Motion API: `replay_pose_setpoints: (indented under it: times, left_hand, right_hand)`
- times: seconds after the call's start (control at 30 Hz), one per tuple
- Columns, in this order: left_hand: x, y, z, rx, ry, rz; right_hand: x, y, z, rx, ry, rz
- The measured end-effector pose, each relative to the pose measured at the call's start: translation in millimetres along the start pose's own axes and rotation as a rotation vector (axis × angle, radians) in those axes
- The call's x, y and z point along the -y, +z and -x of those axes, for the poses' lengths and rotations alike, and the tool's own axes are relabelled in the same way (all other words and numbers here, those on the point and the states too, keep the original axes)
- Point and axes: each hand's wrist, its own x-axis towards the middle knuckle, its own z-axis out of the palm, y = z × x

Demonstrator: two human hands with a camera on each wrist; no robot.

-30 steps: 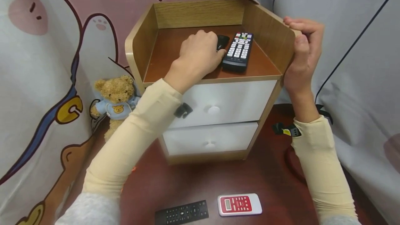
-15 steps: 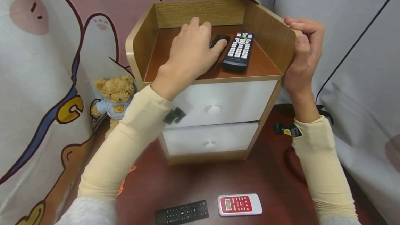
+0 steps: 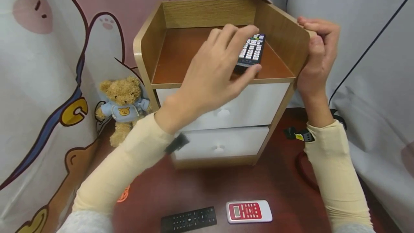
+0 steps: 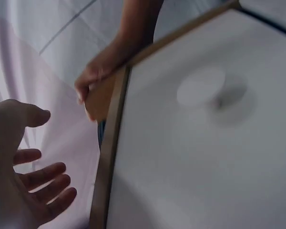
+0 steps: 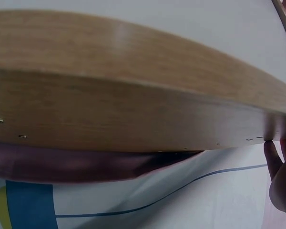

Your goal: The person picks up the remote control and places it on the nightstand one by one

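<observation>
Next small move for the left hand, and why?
I'd probably close the left hand's thumb and fingers around the black rectangular remote with white buttons. That hand is empty, thumb and fingers parted right by the remote, though contact isn't clear. The right hand grips the brown wood-grain side panel, which should help steady the white-drawered cabinet.

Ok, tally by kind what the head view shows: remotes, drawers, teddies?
Remotes: 3 (black remote, white remote, white-keyed remote)
Drawers: 2 (upper drawer, lower drawer)
Teddies: 1 (brown teddy)
Total: 6 in sight; the left hand may hide more.
</observation>
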Motion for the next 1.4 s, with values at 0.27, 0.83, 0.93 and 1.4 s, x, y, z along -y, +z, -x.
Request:
replay_pose_setpoints:
  times: [0.27,0.83,0.93,1.4]
  left_hand:
    - [-15.5,17.0,20.0,-0.062,0.318,0.091]
    - [-32.3,100.4,107.2,0.237,0.759,0.156]
    - [-33.6,121.0,129.3,0.359,0.779,0.161]
    - [-30.3,174.9,227.1,0.727,0.816,0.196]
  right_hand:
    - [-2.9,-0.5,1.3,-0.014,-0.006,-0.016]
    - [-1.7,3.0,2.0,-0.037,-0.012,-0.043]
    - [-2.5,2.0,2.0,-0.041,-0.008,-0.043]
    - [-6.4,-1.8,1.5,-0.016,-0.015,-0.030]
